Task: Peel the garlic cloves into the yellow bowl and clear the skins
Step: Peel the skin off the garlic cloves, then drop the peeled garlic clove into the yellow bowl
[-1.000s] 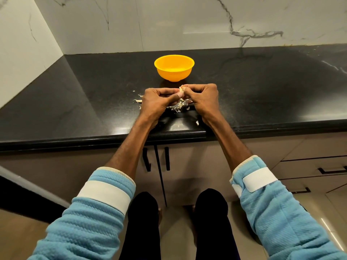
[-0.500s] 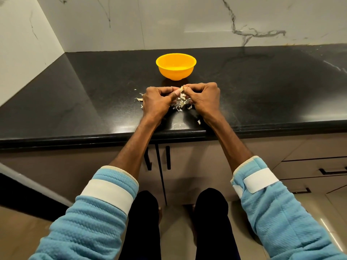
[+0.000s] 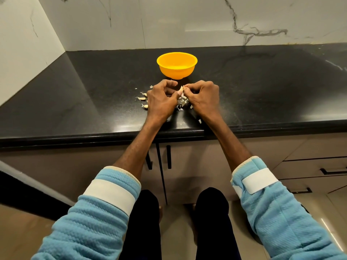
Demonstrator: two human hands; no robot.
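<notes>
A yellow bowl (image 3: 177, 65) stands on the black countertop (image 3: 93, 94), just beyond my hands. My left hand (image 3: 162, 99) and my right hand (image 3: 203, 96) are close together above the counter, both pinching one pale garlic clove (image 3: 180, 90) between their fingertips. Under and between the hands lies a small heap of papery garlic skins (image 3: 182, 102). A few unpeeled cloves (image 3: 142, 98) lie on the counter just left of my left hand. What the bowl holds cannot be seen from here.
A loose skin flake (image 3: 200, 121) lies near the counter's front edge (image 3: 93, 137). Marble walls close off the back and the left side. Cabinet doors with black handles (image 3: 169, 156) are below the counter, drawers to the right.
The view has shifted a little. Both hands still work the same clove, and my left fingers have spread slightly off it; skins keep gathering beneath.
</notes>
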